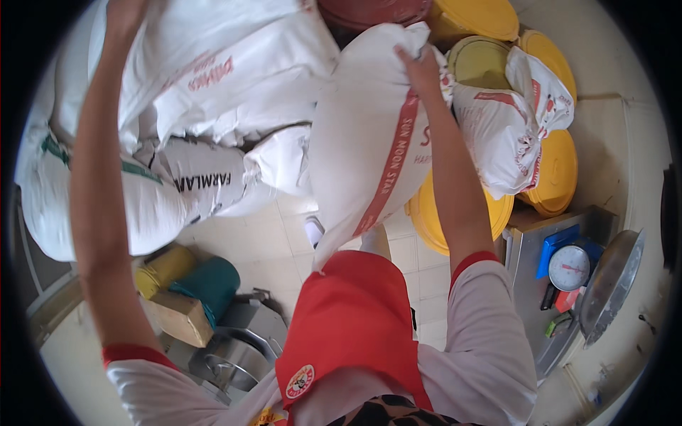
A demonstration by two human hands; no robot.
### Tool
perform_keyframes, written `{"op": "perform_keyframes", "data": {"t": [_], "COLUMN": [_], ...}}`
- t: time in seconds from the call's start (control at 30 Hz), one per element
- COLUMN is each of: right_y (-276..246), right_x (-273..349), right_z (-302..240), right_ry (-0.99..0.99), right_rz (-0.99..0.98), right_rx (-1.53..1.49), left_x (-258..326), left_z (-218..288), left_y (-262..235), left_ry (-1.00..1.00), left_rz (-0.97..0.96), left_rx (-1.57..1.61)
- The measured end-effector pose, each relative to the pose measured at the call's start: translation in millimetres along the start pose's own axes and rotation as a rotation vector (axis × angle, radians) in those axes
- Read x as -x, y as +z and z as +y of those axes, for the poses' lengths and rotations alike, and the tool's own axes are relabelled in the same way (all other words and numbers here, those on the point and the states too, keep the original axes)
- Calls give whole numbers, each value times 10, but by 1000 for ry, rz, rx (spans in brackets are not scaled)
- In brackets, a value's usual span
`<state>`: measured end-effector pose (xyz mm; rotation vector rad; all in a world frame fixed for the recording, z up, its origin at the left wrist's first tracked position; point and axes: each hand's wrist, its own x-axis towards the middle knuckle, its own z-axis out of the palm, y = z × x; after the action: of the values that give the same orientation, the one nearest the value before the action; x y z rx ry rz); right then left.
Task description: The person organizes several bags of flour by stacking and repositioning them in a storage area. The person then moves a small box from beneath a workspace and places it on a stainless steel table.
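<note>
A: What is cut off?
B: The left hand (127,7), at the upper edge; its fingers' state cannot be told. The right hand (420,65) grips the top corner of the white sack (362,135), before the red apron (348,312).
A: Room?
B: Tiled floor (249,238), between sack and steel bowl (231,361).

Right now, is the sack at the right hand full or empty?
Not empty: the sack bulges roundly at the right hand; exact fill, cannot tell.
</note>
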<state>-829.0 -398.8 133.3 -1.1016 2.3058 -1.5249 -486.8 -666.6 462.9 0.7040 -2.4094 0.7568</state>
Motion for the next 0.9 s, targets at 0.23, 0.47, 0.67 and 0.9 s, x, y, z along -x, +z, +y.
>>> {"op": "perform_keyframes", "data": {"t": [0.23, 0.47, 0.67, 0.9], "right_y": [-1036, -1061, -762, -1109], "right_x": [1097, 1969, 2369, 2317], "right_z": [523, 576, 466, 1446], "right_ry": [53, 509, 401, 429], "right_rz": [135, -55, 138, -34], "right_rx": [17, -424, 36, -132], "left_x": [766, 172, 23, 328], "left_z": [3390, 4014, 4284, 4290], "left_y": [-420, 1685, 1790, 1239], "left_ry": [228, -474, -719, -1352], "left_rz": [-164, -473, -595, -352], "left_rx": [913, 665, 1083, 1599]}}
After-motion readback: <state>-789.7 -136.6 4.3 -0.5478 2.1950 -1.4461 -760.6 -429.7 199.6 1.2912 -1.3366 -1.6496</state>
